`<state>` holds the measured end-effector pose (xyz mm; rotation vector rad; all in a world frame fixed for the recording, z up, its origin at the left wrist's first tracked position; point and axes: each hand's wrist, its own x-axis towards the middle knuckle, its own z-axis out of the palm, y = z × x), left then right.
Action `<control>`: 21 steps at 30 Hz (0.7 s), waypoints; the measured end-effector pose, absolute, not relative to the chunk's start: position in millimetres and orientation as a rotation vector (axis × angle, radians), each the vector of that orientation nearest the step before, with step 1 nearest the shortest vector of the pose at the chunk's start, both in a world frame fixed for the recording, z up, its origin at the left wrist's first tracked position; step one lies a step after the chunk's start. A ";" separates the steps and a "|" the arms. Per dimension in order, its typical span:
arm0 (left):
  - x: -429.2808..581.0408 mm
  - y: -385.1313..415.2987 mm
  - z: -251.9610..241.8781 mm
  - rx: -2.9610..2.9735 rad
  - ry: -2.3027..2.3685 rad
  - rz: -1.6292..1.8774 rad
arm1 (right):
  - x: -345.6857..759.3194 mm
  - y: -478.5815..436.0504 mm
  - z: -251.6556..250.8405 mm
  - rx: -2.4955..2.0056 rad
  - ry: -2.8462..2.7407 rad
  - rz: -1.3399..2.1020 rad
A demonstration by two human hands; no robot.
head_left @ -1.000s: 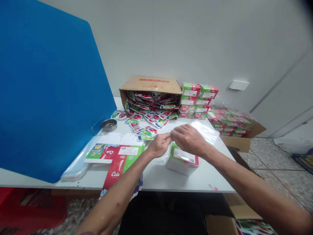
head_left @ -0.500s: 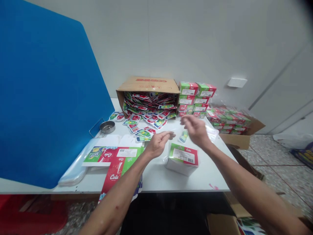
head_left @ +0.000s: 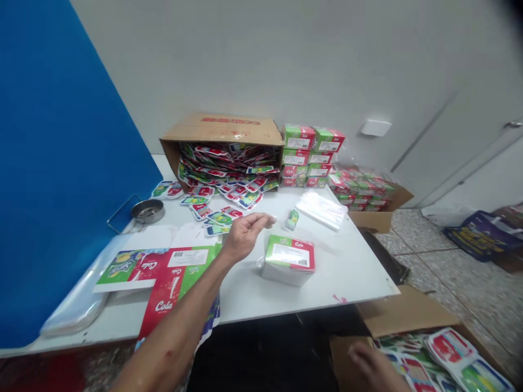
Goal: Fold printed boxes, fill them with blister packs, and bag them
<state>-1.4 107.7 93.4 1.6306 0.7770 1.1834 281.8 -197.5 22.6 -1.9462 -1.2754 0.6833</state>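
Presently the person's left hand hangs above the worktop, fingers loosely together and slightly curled, with nothing clearly held. It is nearest to a film-wrapped Cola box, which sits just to its right with a green-and-red label facing up, and to a small green-and-white piece lying beyond the fingertips. A clear plastic bag lies flat just past that piece. The right hand is low at the bottom edge of the view, blurred and cut off, above an open cardboard carton on the floor. Its fingers look parted, but it cannot be told whether they have closed on anything. That carton is filled with printed die-cut cards, and the hand is close above them. Left of the arm, a flat printed Cola carton blank lies on the worktop. Further back, a cardboard box lies on its side, spilling similar cards across the surface. Beside it rise stacked Cola boxes, and a metal dish sits near a blue panel.
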 end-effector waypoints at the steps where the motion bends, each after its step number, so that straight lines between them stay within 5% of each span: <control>1: -1.3 108.0 95.1 1.638 0.799 1.190 | 274.3 -187.3 -5.7 -1.985 -1.259 0.692; 6: -6.8 107.8 100.6 1.680 0.883 1.232 | 279.2 -153.7 -65.7 -2.183 -1.396 0.699; 14: -16.1 99.8 105.8 1.876 0.960 1.334 | 281.1 -86.1 91.0 -1.553 -1.090 0.843; 21: -25.8 82.4 99.9 1.523 0.949 1.114 | 254.7 -35.3 109.7 -1.287 -1.113 0.976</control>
